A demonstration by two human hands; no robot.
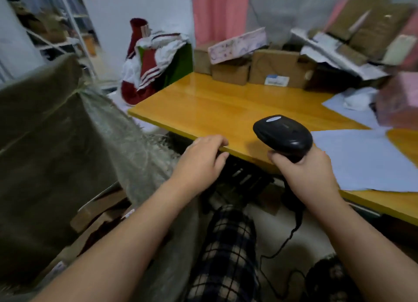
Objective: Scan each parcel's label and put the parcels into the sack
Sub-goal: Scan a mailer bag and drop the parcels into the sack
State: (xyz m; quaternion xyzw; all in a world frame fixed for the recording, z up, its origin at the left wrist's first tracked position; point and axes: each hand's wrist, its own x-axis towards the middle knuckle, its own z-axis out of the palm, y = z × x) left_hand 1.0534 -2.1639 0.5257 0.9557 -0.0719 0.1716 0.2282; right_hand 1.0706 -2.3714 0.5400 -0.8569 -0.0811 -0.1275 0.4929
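**Parcels are far across the table, sack is close on the left**

The right hand (309, 172) is wrapped tight round the handle of a black barcode scanner (282, 135), with its head pointing away over the table. The left hand (203, 157) rests on the near edge of the yellow wooden table (214, 107). Its fingers are loosely bent and it holds nothing.

The cardboard parcels sit in a pile along the far side of the table, well apart from both hands. One brown box (276, 64) lies with its long side along that far edge. Its blue and white label (277, 80) faces the person. This box is straight ahead of the right hand, but that hand is busy. So the free left hand will likely have to reach forward and a bit right.

The woven sack (126, 130) stands just beside the left arm.
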